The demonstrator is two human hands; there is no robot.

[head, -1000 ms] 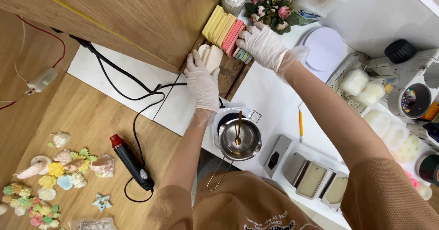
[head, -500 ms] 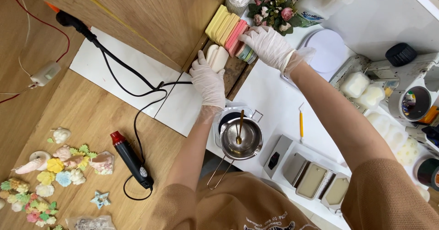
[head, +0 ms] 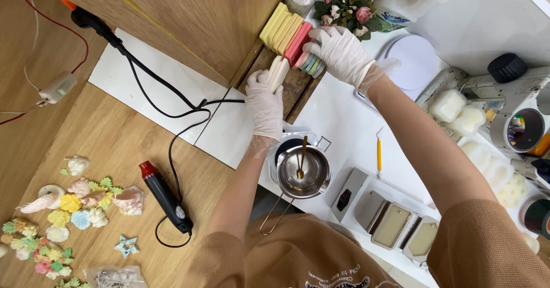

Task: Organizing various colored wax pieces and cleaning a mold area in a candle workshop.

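While the left hand [head: 264,106] grips, the cream block [head: 278,72] sits between its fingers [head: 258,81].

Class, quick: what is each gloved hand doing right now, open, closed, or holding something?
Left hand: closed around a cream block, lifting it at the wooden tray.
Right hand: fingers curled on the stack of coloured slabs; a firm grip cannot be told.
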